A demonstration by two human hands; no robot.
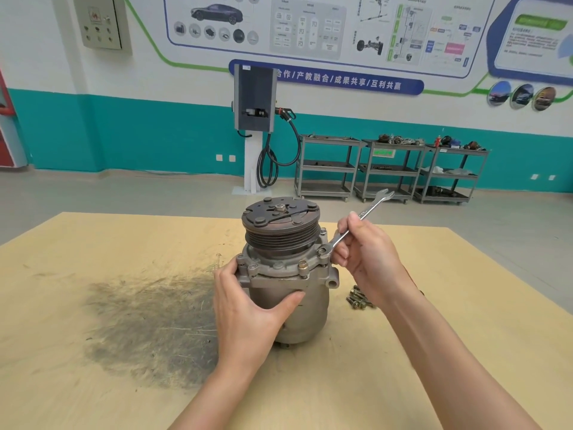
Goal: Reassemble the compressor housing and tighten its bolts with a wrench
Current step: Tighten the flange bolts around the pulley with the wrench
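While you look down from head height, the wooden bench (93, 305) fills the lower half of the frame, with a dark grey smear (148, 324) spread across its left-centre. At the middle of the frame the compressor housing (288, 287) stands upright on the bench, its grooved pulley (280, 234) on top with a bolt at the hub. Your left hand (248, 311) wraps the lower left of the housing, thumb laid across the front just under the flange, fingers curled round the far side, so this grip is closed on the body. Your right hand (369, 256), just right of the housing, has its fingers curled round the shank of the wrench (356, 221); that grip is closed on the tool. The wrench slants from upper right, open jaw free in the air, down to its ring end, which sits on a flange bolt (322, 251) at the housing's right edge. A small heap of loose bolts (358, 299) lies on the bench right of the housing, partly behind your right wrist.
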